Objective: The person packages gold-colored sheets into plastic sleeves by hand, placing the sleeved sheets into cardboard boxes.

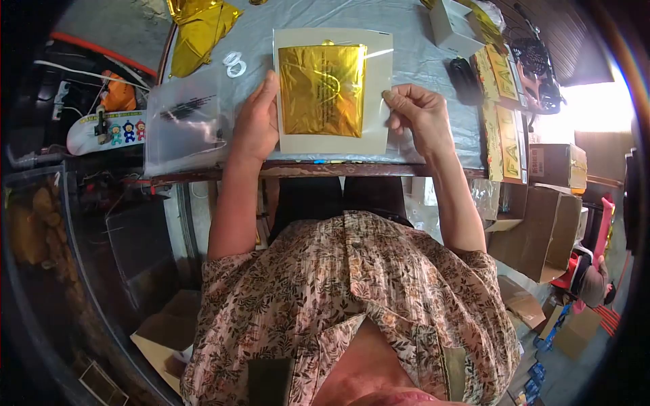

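Observation:
A folded gold foil piece [318,95], with dark print down its middle, lies against a pale card [378,74]. A clear plastic sleeve [338,35] seems to surround both. At the left edge my left hand [258,118] grips the sleeve, thumb up along the side. The right edge is pinched between the thumb and fingers of my right hand [421,115]. The sleeve is held near the table's front edge. Left of it lies a white ring-shaped coil [234,65], and more gold foil [203,34] sits farther back.
Clear plastic bags [183,125] lie at the table's front left. A white box [457,28], a black object [464,80] and printed yellow boxes [504,135] are on the right. Cardboard boxes [542,230] stand on the floor, with another person [589,277] beyond.

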